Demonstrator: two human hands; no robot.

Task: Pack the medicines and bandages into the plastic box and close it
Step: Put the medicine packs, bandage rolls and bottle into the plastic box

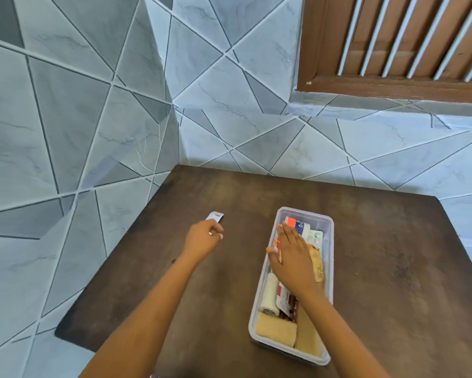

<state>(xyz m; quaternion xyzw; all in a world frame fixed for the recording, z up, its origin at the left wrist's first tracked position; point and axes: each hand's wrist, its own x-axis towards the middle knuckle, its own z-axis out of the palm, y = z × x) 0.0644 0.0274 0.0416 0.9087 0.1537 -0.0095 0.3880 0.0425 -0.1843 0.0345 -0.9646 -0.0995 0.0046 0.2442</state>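
Head view: one wide look down at a dark tabletop point(379, 255) set into a tiled corner.
Plastic box point(328, 268): lower centre-right of the frame, lidless, already crowded with medicine packs, a white bandage roll point(270, 293) and beige bandages point(277, 330); no lid in sight.
Right hand point(290, 257): fingers spread flat, grasping nothing, pressing on the contents, probably to settle them and steady the box.
Left hand point(206, 237): centre-left, fingertips pinched on a small white-and-red sachet point(215, 215) lying near the tabletop's left edge, seemingly the last loose item.

Dark wooden table point(379, 255), tiled walls point(79, 118) (grey, angular), brown shutter point(393, 36)
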